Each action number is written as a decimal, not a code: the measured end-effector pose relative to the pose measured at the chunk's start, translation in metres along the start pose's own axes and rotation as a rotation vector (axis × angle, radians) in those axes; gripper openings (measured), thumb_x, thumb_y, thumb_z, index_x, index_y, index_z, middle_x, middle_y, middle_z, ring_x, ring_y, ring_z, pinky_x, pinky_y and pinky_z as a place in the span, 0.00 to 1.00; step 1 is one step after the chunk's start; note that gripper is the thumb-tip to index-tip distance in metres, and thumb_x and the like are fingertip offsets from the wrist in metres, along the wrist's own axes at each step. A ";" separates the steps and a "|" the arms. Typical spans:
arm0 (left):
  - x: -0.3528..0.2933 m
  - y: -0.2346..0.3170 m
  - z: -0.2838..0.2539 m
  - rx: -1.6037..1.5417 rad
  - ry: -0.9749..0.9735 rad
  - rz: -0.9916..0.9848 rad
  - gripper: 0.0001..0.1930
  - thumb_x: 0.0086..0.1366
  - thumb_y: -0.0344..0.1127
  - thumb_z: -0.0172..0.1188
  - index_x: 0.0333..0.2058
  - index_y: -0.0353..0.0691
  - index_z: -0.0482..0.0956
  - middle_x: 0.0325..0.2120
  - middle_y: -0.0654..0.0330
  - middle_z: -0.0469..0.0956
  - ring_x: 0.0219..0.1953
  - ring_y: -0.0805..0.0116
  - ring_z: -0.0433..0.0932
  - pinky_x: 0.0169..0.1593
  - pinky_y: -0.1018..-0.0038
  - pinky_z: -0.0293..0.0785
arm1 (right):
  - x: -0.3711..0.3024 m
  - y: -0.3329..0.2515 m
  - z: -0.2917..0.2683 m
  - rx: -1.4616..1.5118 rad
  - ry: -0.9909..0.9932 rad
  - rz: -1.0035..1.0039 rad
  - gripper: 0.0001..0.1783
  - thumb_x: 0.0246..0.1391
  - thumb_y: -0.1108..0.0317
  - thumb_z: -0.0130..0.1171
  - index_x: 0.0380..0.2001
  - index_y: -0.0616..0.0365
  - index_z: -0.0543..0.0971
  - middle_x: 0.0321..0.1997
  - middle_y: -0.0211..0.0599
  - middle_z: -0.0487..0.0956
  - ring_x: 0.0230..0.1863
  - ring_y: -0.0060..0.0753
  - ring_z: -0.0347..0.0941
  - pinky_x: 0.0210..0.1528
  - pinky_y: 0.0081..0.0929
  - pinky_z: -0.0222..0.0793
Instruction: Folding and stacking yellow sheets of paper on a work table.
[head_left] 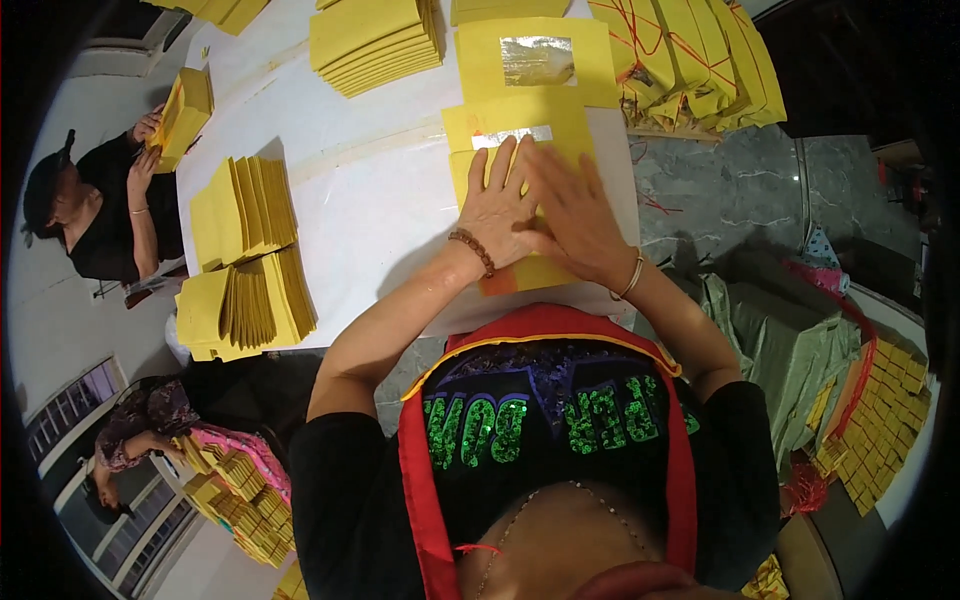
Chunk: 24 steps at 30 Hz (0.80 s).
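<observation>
Both my hands press flat on a stack of yellow paper sheets (520,125) at the near edge of the white table (380,200). My left hand (497,205), with a bead bracelet at the wrist, lies with fingers spread on the sheets. My right hand (575,215), wearing a thin bangle, overlaps it from the right, fingers pointing up-left. The top sheet shows a silver foil strip just beyond my fingertips. A further yellow sheet with a silver foil square (537,60) lies just behind.
Fanned piles of yellow paper (245,255) sit at the table's left, another pile (375,40) at the back. Tied yellow bundles (690,60) lie back right. A person at the left (110,210) holds a yellow stack; another person (150,430) works lower left. Green sacks (790,350) and gold squares (880,420) lie right.
</observation>
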<state>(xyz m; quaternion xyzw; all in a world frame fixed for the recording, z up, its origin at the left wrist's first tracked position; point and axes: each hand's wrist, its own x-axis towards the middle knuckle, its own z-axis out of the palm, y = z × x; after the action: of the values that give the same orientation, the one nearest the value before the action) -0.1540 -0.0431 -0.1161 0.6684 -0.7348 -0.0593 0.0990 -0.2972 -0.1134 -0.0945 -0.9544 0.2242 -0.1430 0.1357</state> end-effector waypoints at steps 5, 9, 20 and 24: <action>-0.005 -0.011 0.000 -0.338 0.082 -0.043 0.32 0.51 0.38 0.57 0.55 0.36 0.60 0.60 0.44 0.49 0.64 0.49 0.45 0.63 0.55 0.40 | -0.006 0.011 0.028 0.291 0.010 -0.001 0.37 0.53 0.47 0.47 0.59 0.59 0.56 0.66 0.49 0.50 0.67 0.45 0.45 0.64 0.51 0.37; -0.011 -0.033 0.019 -1.025 0.272 -0.125 0.29 0.52 0.28 0.54 0.54 0.35 0.58 0.60 0.44 0.51 0.63 0.49 0.48 0.63 0.62 0.45 | 0.001 0.003 0.026 0.041 -0.073 -0.024 0.37 0.54 0.45 0.45 0.60 0.57 0.55 0.65 0.51 0.51 0.67 0.49 0.44 0.64 0.52 0.37; -0.072 -0.005 -0.021 -0.245 -0.031 0.047 0.37 0.55 0.46 0.58 0.58 0.34 0.55 0.60 0.50 0.53 0.63 0.55 0.49 0.63 0.58 0.42 | -0.001 0.004 0.032 -0.090 0.006 -0.075 0.35 0.51 0.44 0.48 0.57 0.55 0.62 0.63 0.51 0.55 0.65 0.50 0.47 0.63 0.51 0.41; -0.070 -0.010 -0.024 -0.157 0.023 0.065 0.34 0.56 0.42 0.56 0.58 0.33 0.56 0.57 0.50 0.60 0.60 0.54 0.56 0.62 0.59 0.45 | -0.001 0.005 0.034 -0.090 -0.021 -0.067 0.34 0.53 0.45 0.46 0.58 0.56 0.61 0.64 0.50 0.53 0.66 0.49 0.44 0.64 0.50 0.39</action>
<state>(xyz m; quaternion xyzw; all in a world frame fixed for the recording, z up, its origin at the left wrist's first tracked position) -0.1325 0.0264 -0.0995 0.6351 -0.7479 -0.1059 0.1615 -0.2887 -0.1103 -0.1281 -0.9679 0.1969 -0.1273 0.0902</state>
